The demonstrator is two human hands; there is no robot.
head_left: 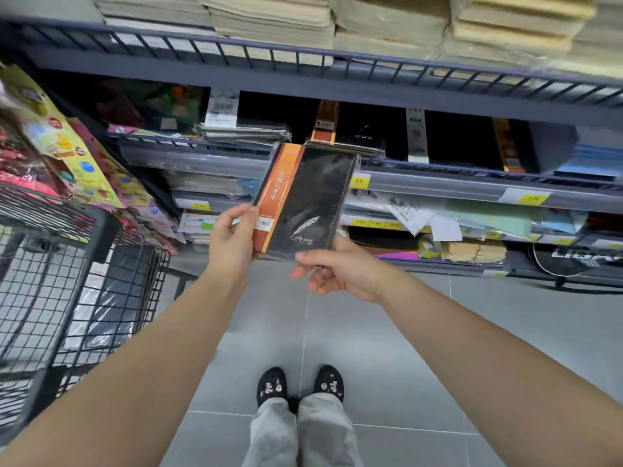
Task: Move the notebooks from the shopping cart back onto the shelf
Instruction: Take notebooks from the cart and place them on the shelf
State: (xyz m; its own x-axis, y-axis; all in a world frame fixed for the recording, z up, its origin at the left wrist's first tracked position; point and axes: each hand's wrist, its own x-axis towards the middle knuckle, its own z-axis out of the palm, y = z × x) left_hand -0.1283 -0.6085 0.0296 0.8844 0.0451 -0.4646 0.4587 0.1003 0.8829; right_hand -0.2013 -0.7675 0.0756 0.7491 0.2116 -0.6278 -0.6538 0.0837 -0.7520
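Note:
I hold a black notebook with an orange spine band and a white feather print, wrapped in clear plastic, in front of the shelf. My left hand grips its lower left edge. My right hand pinches its bottom right corner. Just behind its top edge, a stack of similar black notebooks lies on the middle shelf. The black wire shopping cart stands at the left, with more plastic-wrapped dark notebooks inside.
Stacks of beige paper pads fill the top shelf behind a rail. Colourful hanging packets crowd the left above the cart. Lower shelves hold mixed paper goods and yellow price tags. Grey tiled floor and my feet are below.

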